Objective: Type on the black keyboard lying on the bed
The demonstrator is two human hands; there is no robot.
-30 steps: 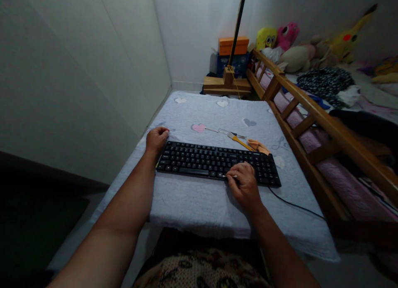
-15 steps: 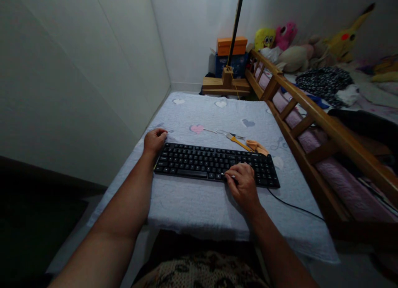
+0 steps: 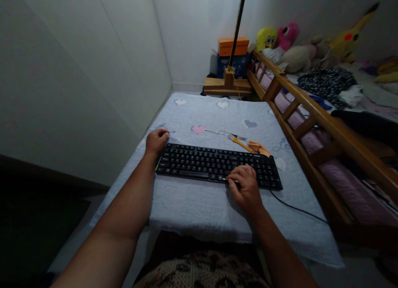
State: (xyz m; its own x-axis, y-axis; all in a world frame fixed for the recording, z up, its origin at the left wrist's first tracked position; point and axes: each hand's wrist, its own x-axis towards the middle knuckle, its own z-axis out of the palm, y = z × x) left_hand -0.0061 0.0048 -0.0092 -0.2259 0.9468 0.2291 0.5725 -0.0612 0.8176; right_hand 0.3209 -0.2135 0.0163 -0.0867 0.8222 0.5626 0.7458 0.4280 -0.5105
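A black computer keyboard (image 3: 199, 163) lies across the table, its cable (image 3: 298, 207) running off to the right. At its far left corner my left hand (image 3: 156, 141) rests with curled fingers, and what is inside them, if anything, is hidden. My right hand (image 3: 244, 184) leans over the keyboard's right half, pinching a thin white stick that looks like a cotton swab (image 3: 226, 180). The swab's white tip is at the keys in the bottom row, right of the space bar. Behind the keyboard lie a yellow-handled brush (image 3: 240, 143), an orange cloth (image 3: 258, 148) and a thin metal tool (image 3: 222, 132).
A pale blue cloth with hearts (image 3: 186, 205) covers the table. The wooden bed rail (image 3: 311, 110) borders it on the right, with soft toys (image 3: 289, 35) beyond. At the back stand a wooden stand (image 3: 226, 85) and an orange box (image 3: 233, 46); a pale panel (image 3: 93, 72) rises at left.
The swab tip in my right hand has moved slightly toward the keyboard's near edge. The whole view has shifted a little; my left hand stays at the corner.
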